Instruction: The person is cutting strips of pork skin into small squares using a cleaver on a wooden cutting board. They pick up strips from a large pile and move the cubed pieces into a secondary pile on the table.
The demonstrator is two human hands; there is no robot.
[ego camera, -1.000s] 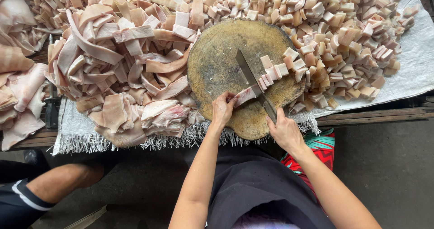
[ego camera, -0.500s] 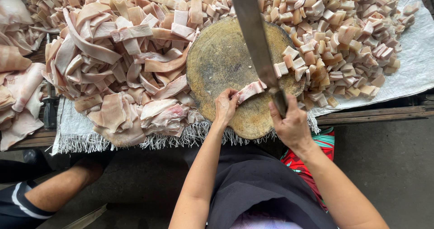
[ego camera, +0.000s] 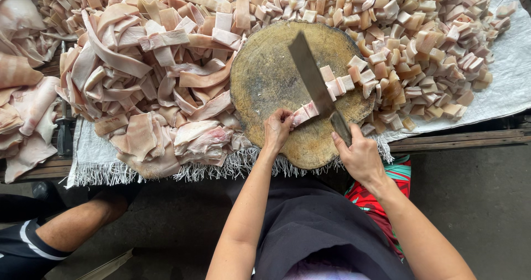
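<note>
My right hand (ego camera: 358, 155) grips the handle of a cleaver (ego camera: 311, 79), whose blade lies across the round wooden chopping block (ego camera: 265, 75). With its fingertips, my left hand (ego camera: 276, 129) pins down a pink-and-white meat strip (ego camera: 305, 113) just left of the blade. Cut cubes (ego camera: 338, 84) from that strip lie in a row to the right of the blade on the block.
A heap of uncut meat strips (ego camera: 144, 81) lies left of the block, a heap of diced pieces (ego camera: 420, 42) to the right and behind. All rest on a white fringed cloth (ego camera: 511, 92) over a wooden table edge (ego camera: 459, 140). Another person's leg (ego camera: 66, 230) is at lower left.
The cleaver was down on the strip, then swung up high, and has now come down again onto the strip. My left hand stays on the strip.
</note>
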